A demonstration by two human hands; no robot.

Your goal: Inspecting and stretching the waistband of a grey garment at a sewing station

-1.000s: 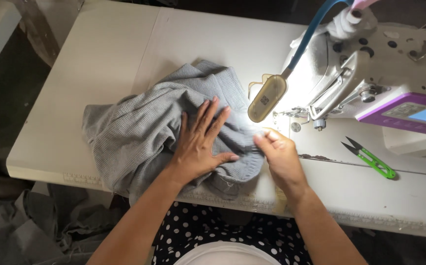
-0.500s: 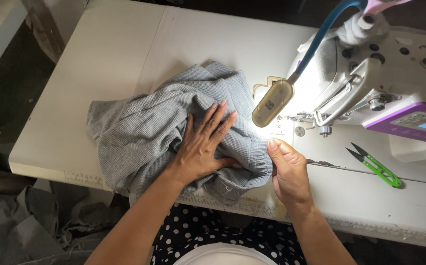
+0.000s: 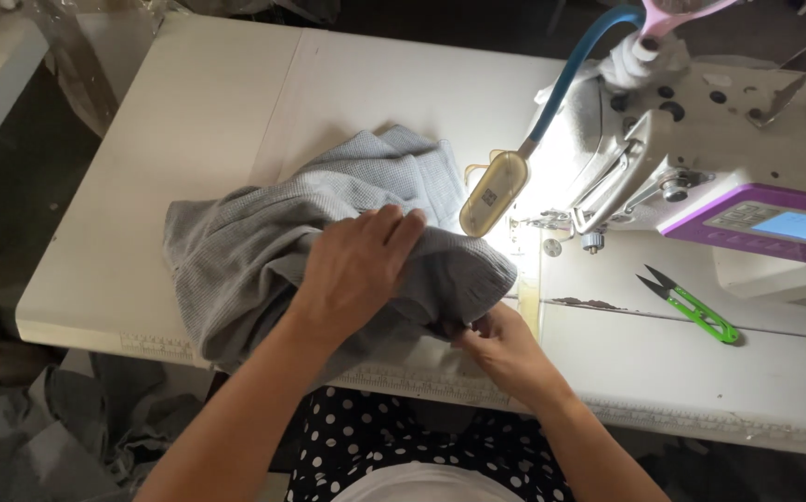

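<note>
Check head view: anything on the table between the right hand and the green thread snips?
Nothing. In the head view, only bare white table separates the right hand from the green thread snips, apart from a dark seam line.

We sit at a wide white surface with printed rulers along its front edge. A small lamp on a blue gooseneck glares brightly. Dark floor lies left.

I see a white worktop carrying grey cloth (bunched), a sewing machine at two o'clock, and green snips at three.
</note>
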